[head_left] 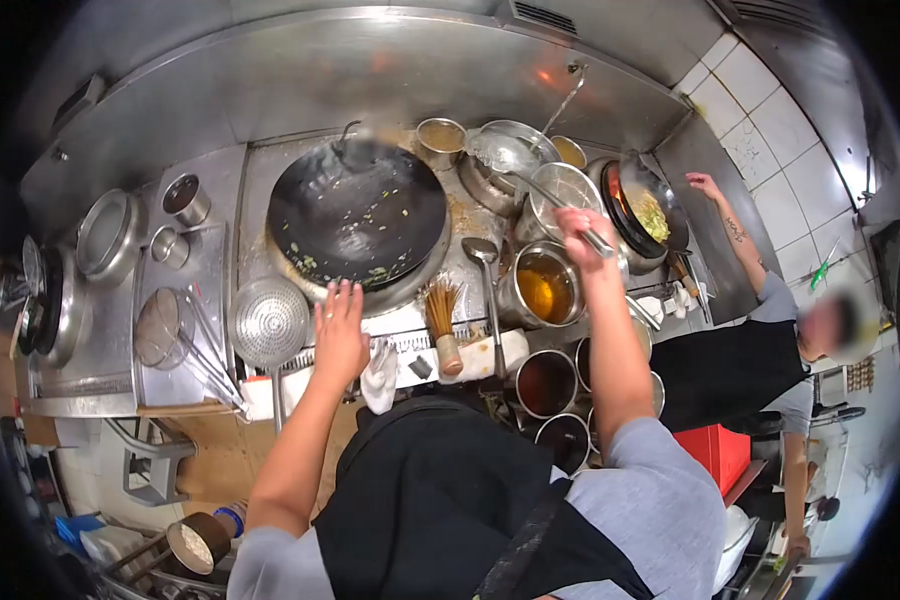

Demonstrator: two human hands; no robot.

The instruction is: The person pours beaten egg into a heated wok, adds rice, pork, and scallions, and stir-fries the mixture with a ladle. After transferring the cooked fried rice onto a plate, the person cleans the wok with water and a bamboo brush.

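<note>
A large black wok [360,215] sits on the burner with scraps of food on its inner surface. My left hand [341,325] is at its near rim, fingers stretched out and holding nothing; whether they touch the rim I cannot tell. My right hand [586,240] grips the long metal handle of a ladle [548,197]. The handle slants away to the upper left, over a metal basin [515,143] behind the pots; its far end is hard to make out. Under my right forearm stands a pot of amber liquid [544,290].
A perforated skimmer [270,320], a bamboo brush [444,325], a second ladle [481,252] and a white cloth [379,376] lie along the front ledge. At right, a co-worker [740,370] reaches toward a smaller wok [653,212] with food and flame. Pots of dark liquid [547,384] stand close before me.
</note>
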